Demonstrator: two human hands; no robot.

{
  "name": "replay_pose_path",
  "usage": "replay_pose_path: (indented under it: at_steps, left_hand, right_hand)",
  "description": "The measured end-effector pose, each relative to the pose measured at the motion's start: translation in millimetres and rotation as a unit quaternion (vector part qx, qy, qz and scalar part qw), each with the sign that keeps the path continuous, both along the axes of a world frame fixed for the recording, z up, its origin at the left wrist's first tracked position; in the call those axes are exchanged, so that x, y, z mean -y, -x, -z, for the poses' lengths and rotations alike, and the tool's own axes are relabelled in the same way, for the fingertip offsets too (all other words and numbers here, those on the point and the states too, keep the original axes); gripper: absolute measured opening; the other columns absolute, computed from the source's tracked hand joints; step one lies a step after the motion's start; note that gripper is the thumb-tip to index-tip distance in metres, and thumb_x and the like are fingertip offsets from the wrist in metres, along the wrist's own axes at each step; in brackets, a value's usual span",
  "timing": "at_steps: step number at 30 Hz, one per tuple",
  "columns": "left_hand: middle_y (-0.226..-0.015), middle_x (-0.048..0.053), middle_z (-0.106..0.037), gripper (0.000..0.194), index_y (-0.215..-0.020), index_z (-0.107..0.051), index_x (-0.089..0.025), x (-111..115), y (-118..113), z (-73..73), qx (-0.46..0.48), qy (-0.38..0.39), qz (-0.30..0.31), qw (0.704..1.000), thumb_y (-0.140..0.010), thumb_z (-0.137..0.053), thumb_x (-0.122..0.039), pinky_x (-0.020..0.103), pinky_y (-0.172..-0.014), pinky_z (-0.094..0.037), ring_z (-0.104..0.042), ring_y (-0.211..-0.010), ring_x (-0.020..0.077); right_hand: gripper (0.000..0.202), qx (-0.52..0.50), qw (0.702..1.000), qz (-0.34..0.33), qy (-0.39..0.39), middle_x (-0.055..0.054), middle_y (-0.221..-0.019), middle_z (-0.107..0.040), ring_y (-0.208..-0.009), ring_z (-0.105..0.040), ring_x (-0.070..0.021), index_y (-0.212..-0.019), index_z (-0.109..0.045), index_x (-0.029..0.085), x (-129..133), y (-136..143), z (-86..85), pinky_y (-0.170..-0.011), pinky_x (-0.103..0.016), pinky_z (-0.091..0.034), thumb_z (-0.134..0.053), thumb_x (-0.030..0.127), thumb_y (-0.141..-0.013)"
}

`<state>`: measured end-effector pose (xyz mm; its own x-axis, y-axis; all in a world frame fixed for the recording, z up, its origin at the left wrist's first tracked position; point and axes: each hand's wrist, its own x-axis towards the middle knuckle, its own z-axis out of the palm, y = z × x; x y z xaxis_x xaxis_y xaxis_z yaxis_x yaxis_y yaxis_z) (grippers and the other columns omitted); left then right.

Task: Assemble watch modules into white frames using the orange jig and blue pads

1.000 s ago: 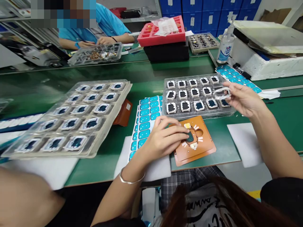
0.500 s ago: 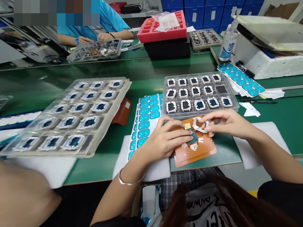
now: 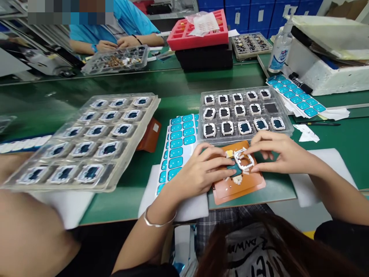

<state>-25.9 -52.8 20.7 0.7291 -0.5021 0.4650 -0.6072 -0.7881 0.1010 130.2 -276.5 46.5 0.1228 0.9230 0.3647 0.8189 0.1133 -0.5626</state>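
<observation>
At the near edge of the tabletop (image 3: pixel 278 192), right of its visible middle, an orange plate (image 3: pixel 250 184) carries the small white frame (image 3: pixel 237 161) — a thin ring lying over the plate's far half, beside a teal piece (image 3: pixel 231 167). The frame looks very light and fairly stiff, though its narrow sides and small notches could bend or snap if squeezed hard; it is best taken by the outer rim, at opposite sides or corners. The flat teal piece looks smooth and perhaps slippery, so fingertips suit it better laid on its face.

The frame lies between the two hands, just ahead of the left fingertips and at the tips of the right thumb and forefinger. The right hand (image 3: pixel 284 156) has these two parted around the frame's right side, the other fingers curled — whether they truly grip it cannot be told. The left hand (image 3: pixel 194 173) reaches in palm down, its fingers slightly spread, two fingertips resting on the teal piece. A yellow pad (image 3: pixel 230 154) sits just beyond that piece, and a clear tray (image 3: pixel 207 141) of similar frames stands past the plate, farther from the tabletop's near edge.
</observation>
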Motion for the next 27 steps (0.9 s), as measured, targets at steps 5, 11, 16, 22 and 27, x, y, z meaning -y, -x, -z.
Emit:
replay_pose_path:
  at_steps: [5, 11, 16, 22, 27]
  left_hand:
    - [-0.109, -0.002, -0.075, 0.023, -0.107, -0.064, -0.028, 2, 2, -2.3, 0.011, 0.012, -0.014, 1.0, -0.095, -0.049, -0.016, 0.041, -0.088, -0.038, -0.057, -0.105, 0.0212]
    - [-0.1, 0.003, -0.075, 0.026, -0.109, -0.064, -0.023, 10, 6, -4.3, 0.053, 0.079, -0.139, 0.986, -0.086, -0.067, -0.036, 0.043, -0.08, -0.039, -0.057, -0.097, 0.025]
    - [-0.098, 0.006, -0.074, 0.05, -0.106, -0.064, -0.02, 12, 6, -4.0, 0.058, 0.069, -0.164, 0.982, -0.076, -0.073, -0.059, 0.045, -0.08, -0.037, -0.057, -0.094, 0.0273]
    - [-0.096, 0.004, -0.075, 0.044, -0.104, -0.064, -0.023, 13, 6, -3.5, 0.061, 0.054, -0.168, 0.982, -0.076, -0.073, -0.057, 0.045, -0.08, -0.034, -0.057, -0.094, 0.0267]
    - [-0.097, 0.004, -0.074, 0.038, -0.102, -0.067, -0.025, 11, 6, -1.1, 0.026, 0.057, -0.165, 0.984, -0.08, -0.071, -0.055, 0.045, -0.082, -0.033, -0.054, -0.1, 0.0274]
  right_hand:
    - [0.022, 0.042, 0.999, -0.01, -0.005, -0.009, -0.122, -0.07, -0.104, -0.066, -0.0215, -0.106, -0.073, 0.02, 0, -7, 3.1, -0.089, -0.04, -0.053, -0.067, 0.033, -0.089]
    - [0.023, 0.079, 0.992, -0.03, -0.095, -0.01, -0.108, -0.075, -0.085, -0.063, -0.0194, -0.099, -0.074, 0.017, -8, -3, 13.5, -0.078, -0.038, -0.054, -0.073, 0.034, -0.084]
    - [0.024, 0.087, 0.987, -0.028, -0.133, -0.009, -0.106, -0.075, -0.084, -0.059, -0.0187, -0.096, -0.072, 0.016, -17, 10, 21.0, -0.073, -0.036, -0.052, -0.071, 0.038, -0.085]
    - [0.024, 0.095, 0.985, -0.033, -0.142, -0.011, -0.103, -0.075, -0.083, -0.058, -0.0192, -0.092, -0.072, 0.013, -21, 15, 23.3, -0.072, -0.036, -0.051, -0.071, 0.036, -0.086]
    - [0.021, 0.093, 0.988, -0.046, -0.114, -0.011, -0.105, -0.074, -0.083, -0.058, -0.0198, -0.089, -0.073, 0.017, -20, 12, 25.7, -0.073, -0.037, -0.049, -0.069, 0.037, -0.087]
